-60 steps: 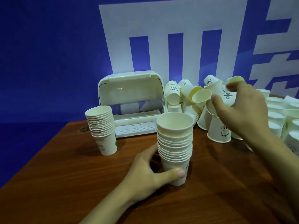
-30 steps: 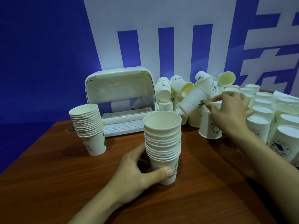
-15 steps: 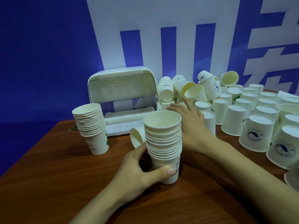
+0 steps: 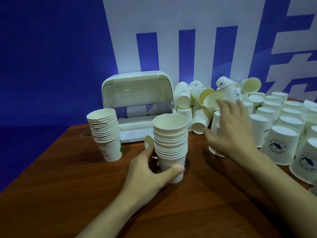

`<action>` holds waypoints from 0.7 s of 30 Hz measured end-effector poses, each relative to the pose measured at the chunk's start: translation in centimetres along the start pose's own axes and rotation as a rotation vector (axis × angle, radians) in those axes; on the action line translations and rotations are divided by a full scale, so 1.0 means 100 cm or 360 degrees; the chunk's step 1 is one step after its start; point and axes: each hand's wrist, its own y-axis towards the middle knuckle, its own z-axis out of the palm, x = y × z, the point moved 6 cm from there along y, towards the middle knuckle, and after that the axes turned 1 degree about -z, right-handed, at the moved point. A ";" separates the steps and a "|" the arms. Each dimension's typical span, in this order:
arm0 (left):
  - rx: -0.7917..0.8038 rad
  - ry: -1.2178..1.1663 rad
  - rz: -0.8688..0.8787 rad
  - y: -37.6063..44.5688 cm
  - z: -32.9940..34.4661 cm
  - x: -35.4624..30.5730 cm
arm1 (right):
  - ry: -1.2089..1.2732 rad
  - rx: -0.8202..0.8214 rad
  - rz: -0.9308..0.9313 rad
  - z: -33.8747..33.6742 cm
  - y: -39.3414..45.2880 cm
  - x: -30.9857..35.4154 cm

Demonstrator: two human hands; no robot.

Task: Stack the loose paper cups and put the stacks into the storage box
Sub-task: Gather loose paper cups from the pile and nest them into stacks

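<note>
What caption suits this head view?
Left hand grips a cup stack while right hand reaches toward loose cups.

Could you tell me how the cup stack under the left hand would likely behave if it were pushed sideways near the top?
The cup stack is tall on one narrow base, so probably tippy. Thin paper suggests it is light.

On a brown wooden table, the left hand grips the base of a tall stack of nested white paper cups, thumb across its front. The right hand, blurred, fingers spread, reaches over an upside-down white paper cup. A second stack of white paper cups stands left, beside a white plastic storage box with a raised domed lid. Loose white paper cups crowd the right side before a blue and white wall.
</note>
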 end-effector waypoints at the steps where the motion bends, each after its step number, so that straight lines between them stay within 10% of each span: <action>1: -0.0020 0.0006 -0.0016 0.000 -0.001 0.001 | -0.0143 0.0107 0.0156 -0.002 0.001 -0.012; 5: -0.0015 0.0011 -0.0049 0.001 0.000 0.002 | -0.0144 0.0459 0.0413 -0.001 -0.003 -0.037; 13: 0.0062 -0.0024 -0.0035 0.000 0.003 -0.001 | 0.1988 0.0014 0.0408 -0.053 -0.010 0.019; 21: 0.0051 -0.0059 -0.0047 0.000 0.006 -0.002 | 0.1961 0.0000 -0.0052 -0.051 -0.029 0.077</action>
